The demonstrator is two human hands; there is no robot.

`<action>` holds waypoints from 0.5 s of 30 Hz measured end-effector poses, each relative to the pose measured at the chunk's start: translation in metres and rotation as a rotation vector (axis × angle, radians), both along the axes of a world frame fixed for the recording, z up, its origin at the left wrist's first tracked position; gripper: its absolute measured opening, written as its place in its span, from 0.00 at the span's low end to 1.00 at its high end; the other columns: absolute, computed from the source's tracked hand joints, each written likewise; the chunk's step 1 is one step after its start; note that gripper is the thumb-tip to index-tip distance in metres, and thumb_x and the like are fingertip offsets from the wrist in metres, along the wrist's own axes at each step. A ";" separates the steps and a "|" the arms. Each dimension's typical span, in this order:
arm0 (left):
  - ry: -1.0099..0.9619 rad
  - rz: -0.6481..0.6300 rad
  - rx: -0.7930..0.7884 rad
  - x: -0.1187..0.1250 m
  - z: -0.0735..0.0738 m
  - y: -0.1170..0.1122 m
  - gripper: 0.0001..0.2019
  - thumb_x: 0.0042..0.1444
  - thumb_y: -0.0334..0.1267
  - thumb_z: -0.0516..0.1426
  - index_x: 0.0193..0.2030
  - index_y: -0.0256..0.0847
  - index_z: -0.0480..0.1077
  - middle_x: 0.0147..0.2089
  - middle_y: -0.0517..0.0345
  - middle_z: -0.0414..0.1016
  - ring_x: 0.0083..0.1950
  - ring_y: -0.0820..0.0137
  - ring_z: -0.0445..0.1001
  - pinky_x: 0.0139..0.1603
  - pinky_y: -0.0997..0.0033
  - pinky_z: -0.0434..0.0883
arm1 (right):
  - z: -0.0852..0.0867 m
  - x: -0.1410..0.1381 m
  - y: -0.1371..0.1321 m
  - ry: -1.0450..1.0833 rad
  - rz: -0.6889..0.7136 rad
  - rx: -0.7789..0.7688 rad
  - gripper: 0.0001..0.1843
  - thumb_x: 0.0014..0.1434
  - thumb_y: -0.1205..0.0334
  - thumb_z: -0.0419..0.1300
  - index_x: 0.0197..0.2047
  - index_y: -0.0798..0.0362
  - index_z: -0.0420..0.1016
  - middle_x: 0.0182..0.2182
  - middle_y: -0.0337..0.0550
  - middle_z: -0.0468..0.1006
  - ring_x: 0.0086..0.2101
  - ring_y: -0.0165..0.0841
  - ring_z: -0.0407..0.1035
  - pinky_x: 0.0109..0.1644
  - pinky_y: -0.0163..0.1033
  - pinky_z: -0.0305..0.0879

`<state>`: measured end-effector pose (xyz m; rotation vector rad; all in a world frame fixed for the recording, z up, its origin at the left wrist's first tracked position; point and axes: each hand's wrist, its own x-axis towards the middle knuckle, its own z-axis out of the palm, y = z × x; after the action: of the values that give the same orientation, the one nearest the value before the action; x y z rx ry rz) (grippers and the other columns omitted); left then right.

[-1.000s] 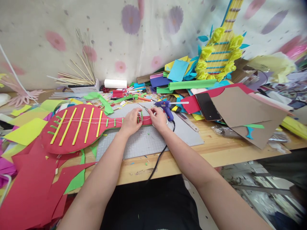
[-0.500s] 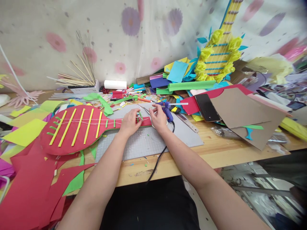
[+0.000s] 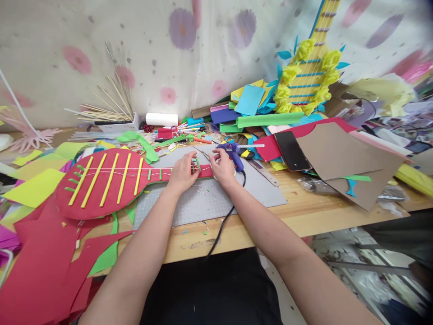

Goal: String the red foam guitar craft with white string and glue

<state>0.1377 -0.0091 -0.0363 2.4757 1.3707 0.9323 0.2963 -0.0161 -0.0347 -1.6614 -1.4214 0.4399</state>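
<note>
A red paper guitar [image 3: 111, 198] lies flat, its body to the left with yellow strips across it and its narrow neck running right under my hands. White string [image 3: 111, 169] stretches along body and neck. Over the neck, my left hand [image 3: 183, 174] has its fingers bent around a short green strip [image 3: 198, 163] near the fingertips. My right hand [image 3: 222, 168] is at the neck's right end, thumb and fingers pinched together at the string; its exact grip is partly hidden. Just behind the right hand lies a blue glue gun [image 3: 233, 152] with a clear glue stick.
A grey cutting mat [image 3: 189, 212] lies beneath the neck. The glue gun's black cord [image 3: 219, 237] crosses the table's front edge. A steel ruler [image 3: 265, 174], a black phone [image 3: 291, 151] and brown card [image 3: 331, 158] lie rightward. A yellow guitar [image 3: 306, 83] stands behind; red sheets [image 3: 43, 257] overhang at left.
The view has shifted very slightly. Both hands keep nearly the same place and finger pose over the guitar's neck.
</note>
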 end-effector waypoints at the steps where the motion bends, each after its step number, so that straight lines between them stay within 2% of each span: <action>1: 0.001 -0.001 0.001 0.000 0.000 0.000 0.27 0.50 0.31 0.57 0.57 0.40 0.55 0.52 0.49 0.69 0.45 0.66 0.72 0.50 0.62 0.68 | 0.000 0.000 0.000 0.000 0.000 -0.006 0.16 0.57 0.54 0.53 0.46 0.52 0.67 0.32 0.41 0.75 0.29 0.32 0.67 0.33 0.37 0.54; 9: -0.001 0.024 0.023 0.000 -0.001 0.000 0.26 0.50 0.33 0.57 0.57 0.38 0.55 0.50 0.50 0.70 0.43 0.66 0.72 0.49 0.61 0.69 | -0.001 -0.001 0.000 -0.004 -0.003 0.028 0.16 0.56 0.53 0.54 0.45 0.51 0.67 0.32 0.40 0.74 0.29 0.31 0.66 0.34 0.37 0.56; 15: -0.004 0.003 0.053 0.001 -0.003 0.001 0.27 0.49 0.31 0.57 0.56 0.38 0.56 0.50 0.49 0.70 0.47 0.65 0.71 0.50 0.61 0.69 | -0.006 -0.002 0.002 0.046 0.024 0.034 0.14 0.56 0.55 0.55 0.44 0.50 0.66 0.30 0.37 0.73 0.27 0.29 0.65 0.34 0.37 0.59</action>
<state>0.1384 -0.0079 -0.0389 2.5087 1.3662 0.9864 0.2945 -0.0139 -0.0402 -1.5989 -1.4085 0.4619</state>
